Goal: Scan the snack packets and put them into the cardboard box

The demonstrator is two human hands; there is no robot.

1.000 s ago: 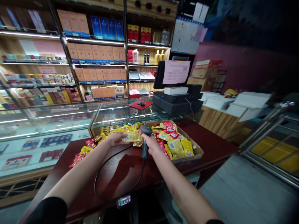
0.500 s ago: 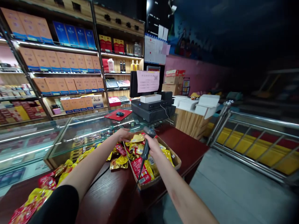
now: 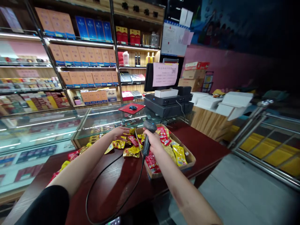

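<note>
My right hand is wrapped round the handle of a dark handheld scanner, held over a cardboard box. The box holds several red and yellow snack packets. From the scanner a black cable loops down across the dark red table. To the left of the box, my left hand hovers by loose packets, its fingers stretched out and nothing gripped. More packets lie partly behind my left forearm.
A glass display counter runs behind the table, with a red mat and mouse on it. Beyond the box stands a monitor above a black cash drawer. A metal railing is at right. A phone shows at the bottom edge.
My left hand has drawn back from the box's edge, its fingers now spread. A yellow packet near it no longer shows over the box. The view has shifted, and the cable loop is now visible.
</note>
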